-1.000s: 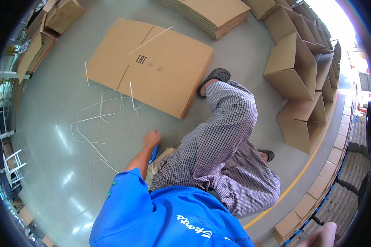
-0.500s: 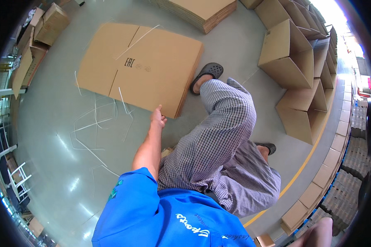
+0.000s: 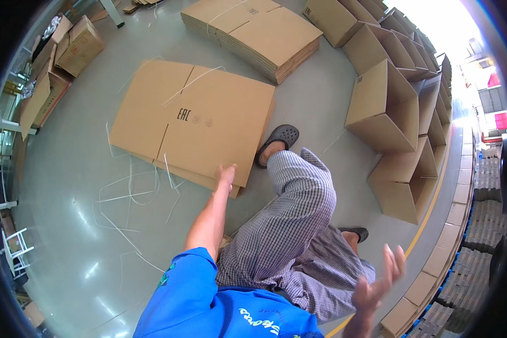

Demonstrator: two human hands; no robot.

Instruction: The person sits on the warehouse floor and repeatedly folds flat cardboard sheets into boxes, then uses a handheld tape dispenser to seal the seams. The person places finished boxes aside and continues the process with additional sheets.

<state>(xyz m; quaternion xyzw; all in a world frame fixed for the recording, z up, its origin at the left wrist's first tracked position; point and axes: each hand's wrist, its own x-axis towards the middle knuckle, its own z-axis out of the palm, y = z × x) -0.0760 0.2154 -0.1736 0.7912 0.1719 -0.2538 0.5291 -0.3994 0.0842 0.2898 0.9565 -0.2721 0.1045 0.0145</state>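
A stack of flattened cardboard boxes (image 3: 208,143) lies on the floor in front of me, black print on its top. My left hand (image 3: 226,178) is closed on the near edge of the top flattened box, thumb above it. That box sits slightly askew, and a lower layer peeks out under its near edge. Off to the right, my right hand (image 3: 380,279) hovers beside my knee with fingers spread, holding nothing. A loose white strap (image 3: 194,84) lies across the top box.
Cut white straps (image 3: 130,228) tangle on the floor left of the stack. Beyond it lies a second strapped stack of flattened boxes (image 3: 253,34). Opened cardboard boxes (image 3: 372,107) stand in rows at right, near a yellow floor line (image 3: 428,217). Worn cartons (image 3: 80,48) sit far left.
My right hand has risen into view from the lower right, fingers spread. The top flattened box has shifted under my left hand, baring a layer below. The view has tilted up.
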